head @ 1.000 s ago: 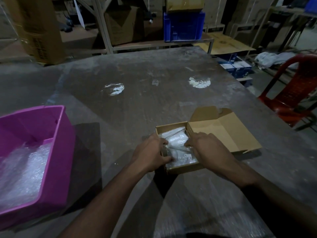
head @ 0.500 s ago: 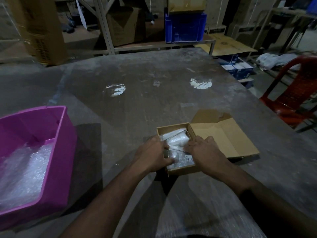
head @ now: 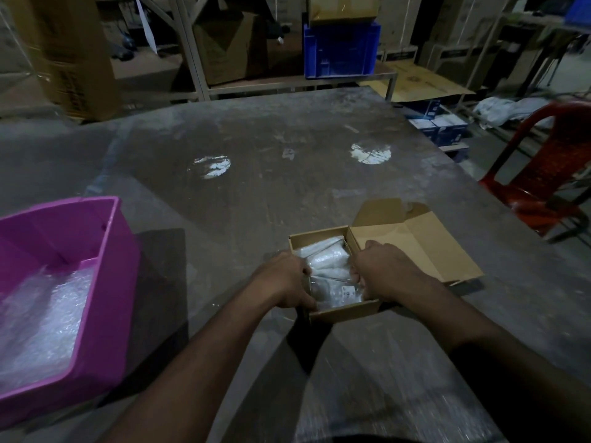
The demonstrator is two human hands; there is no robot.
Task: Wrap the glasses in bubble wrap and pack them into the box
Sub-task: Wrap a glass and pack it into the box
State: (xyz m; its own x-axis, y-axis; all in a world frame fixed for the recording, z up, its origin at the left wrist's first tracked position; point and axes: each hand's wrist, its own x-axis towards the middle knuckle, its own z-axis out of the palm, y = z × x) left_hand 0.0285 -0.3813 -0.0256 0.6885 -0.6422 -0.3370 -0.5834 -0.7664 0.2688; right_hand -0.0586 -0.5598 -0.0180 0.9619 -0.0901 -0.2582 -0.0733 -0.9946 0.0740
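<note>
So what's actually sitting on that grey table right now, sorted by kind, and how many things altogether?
Cardboard boxes: 1, the open box with its lid folded back.
Bubble-wrapped bundles: 1, inside the box, held by the left hand and right hand.
Plastic bins: 1, the pink bin holding loose bubble wrap.
Total: 3

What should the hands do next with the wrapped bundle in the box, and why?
Probably press the bubble-wrapped bundle flat, then release. It already lies inside the cardboard box, the left hand and right hand grip its two sides, and the lid lies open to the right.
</note>
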